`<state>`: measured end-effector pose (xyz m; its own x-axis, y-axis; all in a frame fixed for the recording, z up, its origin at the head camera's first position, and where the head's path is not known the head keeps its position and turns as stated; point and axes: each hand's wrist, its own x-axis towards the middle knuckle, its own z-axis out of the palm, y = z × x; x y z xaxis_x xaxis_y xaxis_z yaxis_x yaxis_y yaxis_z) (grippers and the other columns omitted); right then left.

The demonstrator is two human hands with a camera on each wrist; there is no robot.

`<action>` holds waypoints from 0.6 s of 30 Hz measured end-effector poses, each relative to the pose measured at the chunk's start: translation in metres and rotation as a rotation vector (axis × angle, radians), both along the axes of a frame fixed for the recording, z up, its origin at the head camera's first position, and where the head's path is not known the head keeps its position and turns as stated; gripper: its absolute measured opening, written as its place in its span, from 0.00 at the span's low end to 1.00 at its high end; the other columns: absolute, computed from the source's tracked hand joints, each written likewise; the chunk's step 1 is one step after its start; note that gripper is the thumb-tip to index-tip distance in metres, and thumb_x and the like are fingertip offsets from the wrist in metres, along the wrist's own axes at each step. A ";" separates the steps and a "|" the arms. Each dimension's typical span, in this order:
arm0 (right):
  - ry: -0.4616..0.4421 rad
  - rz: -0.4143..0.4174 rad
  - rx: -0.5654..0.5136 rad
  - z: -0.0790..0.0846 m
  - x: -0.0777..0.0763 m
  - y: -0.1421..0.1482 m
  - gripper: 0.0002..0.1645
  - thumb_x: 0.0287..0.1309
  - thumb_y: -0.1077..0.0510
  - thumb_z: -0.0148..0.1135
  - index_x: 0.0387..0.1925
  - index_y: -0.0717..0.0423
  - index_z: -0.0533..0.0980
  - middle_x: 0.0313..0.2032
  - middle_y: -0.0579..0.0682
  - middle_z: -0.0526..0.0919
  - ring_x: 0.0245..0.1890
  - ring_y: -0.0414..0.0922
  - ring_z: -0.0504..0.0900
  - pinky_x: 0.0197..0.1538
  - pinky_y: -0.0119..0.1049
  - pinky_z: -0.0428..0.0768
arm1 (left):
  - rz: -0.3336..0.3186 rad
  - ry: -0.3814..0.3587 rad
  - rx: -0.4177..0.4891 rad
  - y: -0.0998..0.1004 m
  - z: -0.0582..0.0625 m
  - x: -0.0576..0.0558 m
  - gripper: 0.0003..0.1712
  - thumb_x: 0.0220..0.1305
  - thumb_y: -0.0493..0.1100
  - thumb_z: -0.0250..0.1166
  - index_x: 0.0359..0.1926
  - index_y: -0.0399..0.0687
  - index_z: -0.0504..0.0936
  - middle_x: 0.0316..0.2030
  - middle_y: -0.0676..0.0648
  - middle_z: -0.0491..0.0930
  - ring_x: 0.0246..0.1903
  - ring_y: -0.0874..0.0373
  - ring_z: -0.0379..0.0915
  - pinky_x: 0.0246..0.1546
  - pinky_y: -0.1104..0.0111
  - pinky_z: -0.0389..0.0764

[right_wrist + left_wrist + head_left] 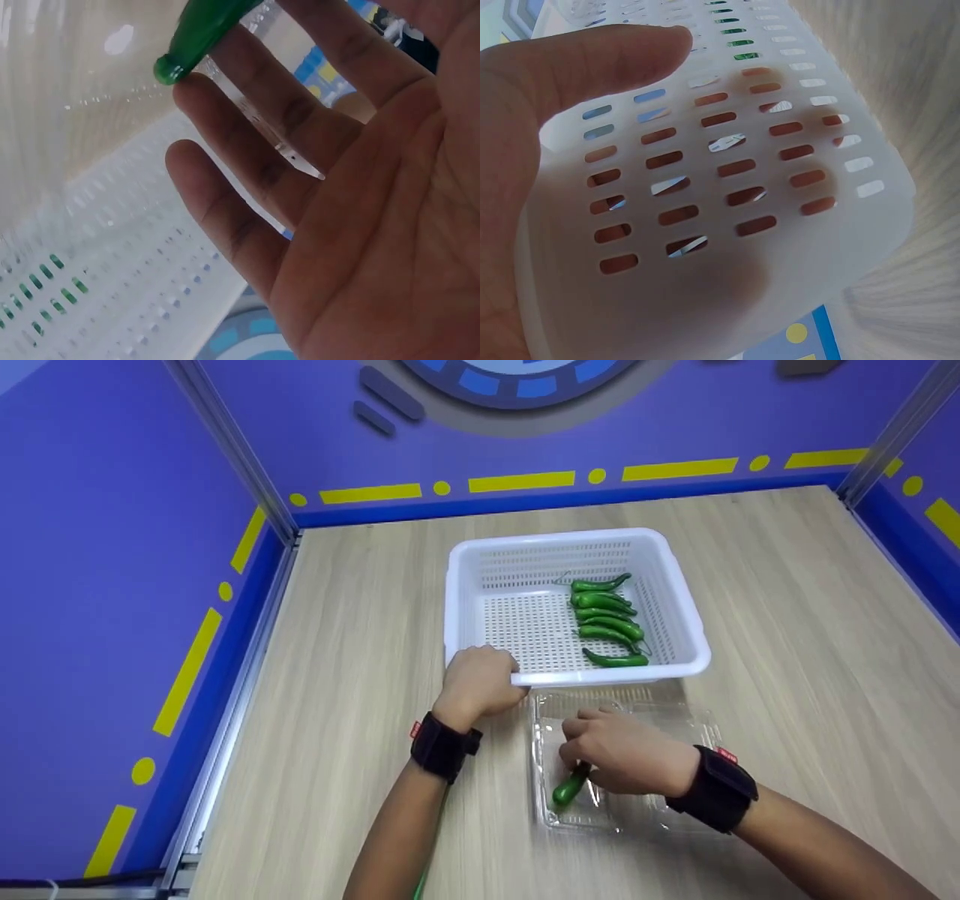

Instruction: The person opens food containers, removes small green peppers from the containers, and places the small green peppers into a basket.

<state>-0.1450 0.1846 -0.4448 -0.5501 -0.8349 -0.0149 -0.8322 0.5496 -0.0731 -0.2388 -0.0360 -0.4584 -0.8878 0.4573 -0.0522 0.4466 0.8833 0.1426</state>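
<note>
My right hand [626,750] pinches a green chili pepper [570,789] over the left part of a clear plastic box [540,804]. In the right wrist view, one end of that pepper [204,34] shows beside the fingers, and the thumb's hold is out of sight. My left hand [480,681] grips the front left corner of a white plastic basket [600,678]. Its thumb [622,64] lies along the outside of the slotted wall, while the other fingers show through the slots from inside. Several green chili peppers [611,628] lie in a column at the basket's right side.
The clear box stands directly in front of the basket on the wooden table [360,645]. A blue-purple wall [360,457] with yellow marks encloses the back and sides. Beneath the left forearm a thin green strip [421,883] shows, partly hidden.
</note>
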 end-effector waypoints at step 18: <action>0.101 -0.002 -0.084 0.032 -0.004 0.014 0.12 0.44 0.58 0.77 0.26 0.43 0.78 0.26 0.40 0.72 0.31 0.44 0.74 0.40 0.40 0.74 | 0.004 -0.011 0.017 -0.001 0.002 0.001 0.21 0.58 0.55 0.64 0.13 0.57 0.70 0.15 0.56 0.67 0.19 0.57 0.66 0.18 0.63 0.67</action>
